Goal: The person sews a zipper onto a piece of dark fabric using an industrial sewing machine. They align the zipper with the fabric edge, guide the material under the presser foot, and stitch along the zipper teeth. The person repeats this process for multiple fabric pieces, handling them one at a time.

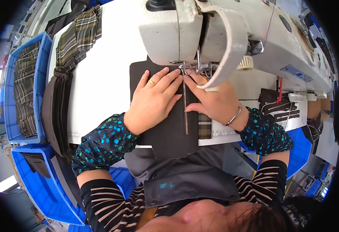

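A dark brown fabric panel [163, 141] lies on the white table and hangs over its front edge. A metal-toothed zipper [185, 116] runs down it from the presser foot [182, 68] of a white sewing machine [160, 42]. My left hand [152, 98] rests flat on the panel left of the zipper, fingers spread, their tips close to the foot. On the zipper's other side lies my right hand [216, 101], fingers stretched toward the foot, thumb out beside the teeth. Plaid fabric [205, 127] shows from under the panel's right side, partly hidden by this hand.
Plaid pieces [78, 34] and a stack of dark pieces [55, 112] lie along the table's left edge. Beyond them stand a blue bin [46, 58] with plaid pieces and a lower blue bin [51, 189]. Dark zipper strips [285, 115] and a red-handled tool [280, 89] lie at right.
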Motion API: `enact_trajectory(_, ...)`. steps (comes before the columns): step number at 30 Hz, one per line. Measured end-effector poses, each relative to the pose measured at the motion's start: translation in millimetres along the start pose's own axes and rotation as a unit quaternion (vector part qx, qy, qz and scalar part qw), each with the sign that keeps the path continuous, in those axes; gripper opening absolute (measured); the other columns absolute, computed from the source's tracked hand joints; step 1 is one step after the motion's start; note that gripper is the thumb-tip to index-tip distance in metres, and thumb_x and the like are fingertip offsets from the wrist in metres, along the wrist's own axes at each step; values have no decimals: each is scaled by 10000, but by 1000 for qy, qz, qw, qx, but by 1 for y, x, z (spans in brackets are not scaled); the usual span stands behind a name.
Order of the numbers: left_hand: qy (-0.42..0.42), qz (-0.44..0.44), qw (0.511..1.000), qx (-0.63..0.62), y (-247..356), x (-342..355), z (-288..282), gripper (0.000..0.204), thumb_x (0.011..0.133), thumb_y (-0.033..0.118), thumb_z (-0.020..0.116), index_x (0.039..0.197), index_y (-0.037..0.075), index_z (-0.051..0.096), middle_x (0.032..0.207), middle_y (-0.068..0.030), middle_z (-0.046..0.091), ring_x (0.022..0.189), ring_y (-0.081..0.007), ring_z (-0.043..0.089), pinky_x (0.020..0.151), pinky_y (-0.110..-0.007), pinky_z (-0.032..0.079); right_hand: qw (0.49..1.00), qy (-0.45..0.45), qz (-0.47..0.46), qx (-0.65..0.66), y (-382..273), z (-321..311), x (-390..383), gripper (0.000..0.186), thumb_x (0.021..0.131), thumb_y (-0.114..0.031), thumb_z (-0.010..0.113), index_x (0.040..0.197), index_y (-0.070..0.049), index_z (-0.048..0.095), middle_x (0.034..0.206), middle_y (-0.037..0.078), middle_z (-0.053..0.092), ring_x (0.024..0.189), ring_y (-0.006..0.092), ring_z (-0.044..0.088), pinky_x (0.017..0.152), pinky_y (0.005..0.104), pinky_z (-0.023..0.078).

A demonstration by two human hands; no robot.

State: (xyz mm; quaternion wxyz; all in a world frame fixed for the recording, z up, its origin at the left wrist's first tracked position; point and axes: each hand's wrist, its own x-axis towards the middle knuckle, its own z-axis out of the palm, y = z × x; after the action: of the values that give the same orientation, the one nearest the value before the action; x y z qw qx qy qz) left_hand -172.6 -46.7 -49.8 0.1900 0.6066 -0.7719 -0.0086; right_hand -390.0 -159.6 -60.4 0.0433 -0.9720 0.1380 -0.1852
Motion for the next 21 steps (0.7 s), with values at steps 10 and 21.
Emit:
enact_trajectory(10,-37,2,999,29,33,-27,-13,586,929,342,756,1419,42,643,1473,-122,620,1370,-357,573,1166,-534,414,1000,-10,0,-16,-2,-10,-5,486,841,-363,806,1207,-54,728,1256,121,691,1294,306,585,1154,518,420)
enact_trajectory(21,58,-5,997,-42,96,-110,11,338,903,105,741,1238,65,763,1303,-93,731,1297,-306,666,1140,-508,464,991,67,44,105,-67,-31,-85,240,795,-170,835,1007,-96,748,1055,34,684,980,230,693,1014,459,559)
